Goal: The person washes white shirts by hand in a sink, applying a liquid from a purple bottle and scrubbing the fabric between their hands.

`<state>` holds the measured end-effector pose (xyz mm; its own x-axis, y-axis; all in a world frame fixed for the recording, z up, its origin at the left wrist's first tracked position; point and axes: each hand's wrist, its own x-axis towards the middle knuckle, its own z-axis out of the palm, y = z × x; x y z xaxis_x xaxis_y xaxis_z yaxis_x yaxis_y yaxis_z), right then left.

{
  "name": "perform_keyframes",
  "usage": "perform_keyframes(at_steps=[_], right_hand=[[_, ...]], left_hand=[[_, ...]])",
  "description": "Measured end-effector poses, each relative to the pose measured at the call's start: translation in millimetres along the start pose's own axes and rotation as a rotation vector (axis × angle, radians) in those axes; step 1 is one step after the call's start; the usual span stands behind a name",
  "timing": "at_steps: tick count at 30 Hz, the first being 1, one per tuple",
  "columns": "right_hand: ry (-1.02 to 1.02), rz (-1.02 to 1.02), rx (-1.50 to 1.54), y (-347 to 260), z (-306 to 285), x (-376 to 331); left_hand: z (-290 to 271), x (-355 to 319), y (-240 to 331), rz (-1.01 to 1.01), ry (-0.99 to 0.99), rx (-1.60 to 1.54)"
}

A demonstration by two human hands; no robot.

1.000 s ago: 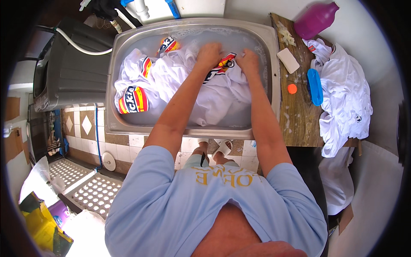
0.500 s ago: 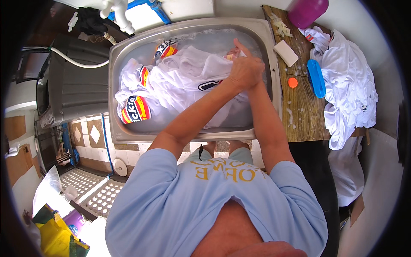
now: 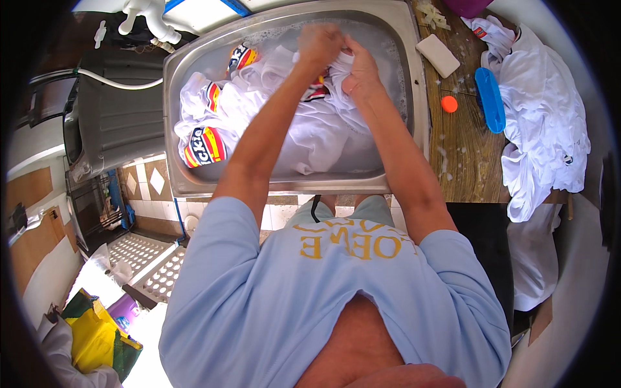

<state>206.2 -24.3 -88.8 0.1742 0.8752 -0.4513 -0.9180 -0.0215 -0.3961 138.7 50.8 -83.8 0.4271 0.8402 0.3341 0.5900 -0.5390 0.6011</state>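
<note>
Sink (image 3: 194,187): steel, ahead of the person, full of white garments in soapy water.
Left hand (image 3: 318,44): closed on a bunch of white cloth (image 3: 336,64) near the far rim.
Right hand (image 3: 359,72): touching the left, gripping the same bunch.
Cloth: lay directly under both hands, its bulk trailing left and nearer.
Table (image 3: 462,161): wooden, right of the sink, carrying soap (image 3: 438,55) and a blue brush (image 3: 490,99).
</note>
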Motion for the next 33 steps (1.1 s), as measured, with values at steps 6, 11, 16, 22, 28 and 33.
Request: perform_keyframes(at_steps=[6,11,16,22,28,33], right_hand=[[-0.418,0.078,0.183,-11.0,-56.2,27.9],[0.146,0.001,0.060,-5.4,16.8,-15.5],[-0.569,0.183,0.216,-12.4,-55.3,24.1],[0.138,0.038,0.037,3.0,12.7,-16.0],[0.106,-0.039,0.058,-12.5,2.4,-14.1],[0.123,-0.029,0.058,-14.8,10.7,-19.7]], left_hand=[[1.7,-43.9,61.3,0.425,0.054,-0.256],[-17.2,-18.8,29.8,-0.038,0.002,-0.251],[-4.2,-43.9,68.7,0.426,0.207,-0.217],[-36.6,-21.2,4.4,-0.033,0.176,-0.193],[-48.5,-29.8,17.0,-0.101,0.168,-0.639],[-56.6,-36.1,17.3,-0.126,0.112,-0.752]])
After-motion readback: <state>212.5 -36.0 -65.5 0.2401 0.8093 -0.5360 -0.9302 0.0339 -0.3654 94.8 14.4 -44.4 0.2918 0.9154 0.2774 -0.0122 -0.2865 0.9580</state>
